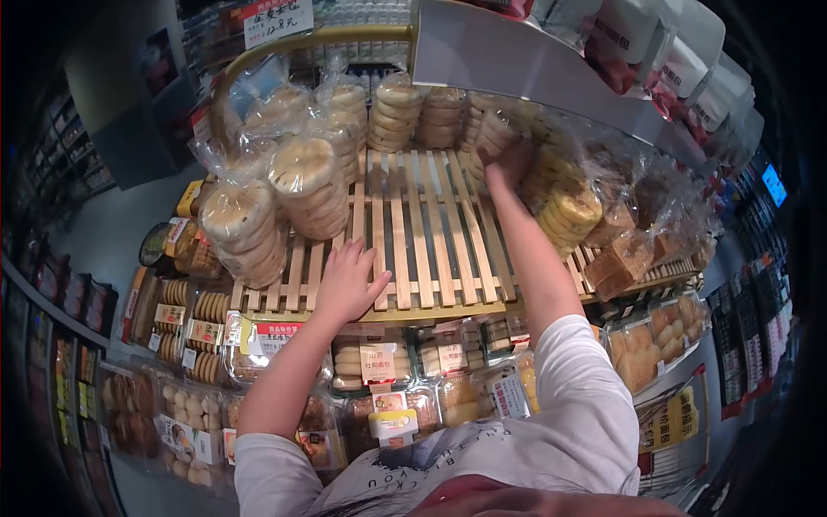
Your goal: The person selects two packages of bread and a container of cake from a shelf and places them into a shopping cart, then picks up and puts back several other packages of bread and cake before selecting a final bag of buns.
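My left hand point(349, 280) rests flat, fingers spread, on the wooden slatted shelf point(422, 233) near its front edge, holding nothing. My right hand point(508, 164) reaches to the back of the shelf and grips a clear bag of round flat cakes point(495, 129). More bags of stacked round cakes point(310, 185) stand at the left of the shelf, close to my left hand. Bags of yellow cakes point(564, 207) lie to the right of my right arm.
Plastic boxes of pastries with labels point(379, 362) fill the lower tier below the shelf edge. A white shelf panel point(517, 60) with white packets point(680, 60) overhangs at the upper right. A price sign point(276, 19) hangs top left. An aisle floor lies at the left.
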Action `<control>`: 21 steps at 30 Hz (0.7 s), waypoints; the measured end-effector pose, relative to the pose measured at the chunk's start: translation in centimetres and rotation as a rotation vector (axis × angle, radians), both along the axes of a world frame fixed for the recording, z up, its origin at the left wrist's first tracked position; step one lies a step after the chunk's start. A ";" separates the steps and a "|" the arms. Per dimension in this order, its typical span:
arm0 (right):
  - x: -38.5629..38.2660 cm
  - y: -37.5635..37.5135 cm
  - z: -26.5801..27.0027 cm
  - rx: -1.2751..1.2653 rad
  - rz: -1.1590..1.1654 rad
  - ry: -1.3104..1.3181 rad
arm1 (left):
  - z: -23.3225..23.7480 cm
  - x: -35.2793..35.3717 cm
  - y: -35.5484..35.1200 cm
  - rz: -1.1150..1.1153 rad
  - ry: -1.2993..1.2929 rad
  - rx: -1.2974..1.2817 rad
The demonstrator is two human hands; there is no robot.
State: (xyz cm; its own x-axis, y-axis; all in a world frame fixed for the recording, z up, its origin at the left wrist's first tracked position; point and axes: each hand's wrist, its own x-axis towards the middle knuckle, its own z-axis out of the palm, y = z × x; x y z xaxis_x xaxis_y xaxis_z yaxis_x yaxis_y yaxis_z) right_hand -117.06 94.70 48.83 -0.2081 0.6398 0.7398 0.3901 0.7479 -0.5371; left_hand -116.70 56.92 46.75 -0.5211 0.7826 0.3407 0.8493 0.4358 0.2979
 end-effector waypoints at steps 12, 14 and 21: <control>-5.7 -26.3 2.3 -0.226 0.965 -0.191 | 0.6 0.0 -0.2 -0.037 0.015 -0.002; -6.6 -26.7 1.9 -0.259 0.998 -0.065 | 1.0 0.0 -0.2 -0.025 -0.012 -0.037; -3.8 -24.8 2.6 -0.469 1.080 0.090 | 0.3 -0.1 0.0 -0.028 0.000 -0.041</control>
State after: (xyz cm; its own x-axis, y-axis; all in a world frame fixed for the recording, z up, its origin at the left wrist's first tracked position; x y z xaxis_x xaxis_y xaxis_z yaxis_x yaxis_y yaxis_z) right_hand -120.83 69.92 51.42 -0.7670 0.3772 0.5191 -0.3772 0.3895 -0.8403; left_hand -116.81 56.91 47.05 -0.4986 0.8103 0.3079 0.8614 0.4237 0.2799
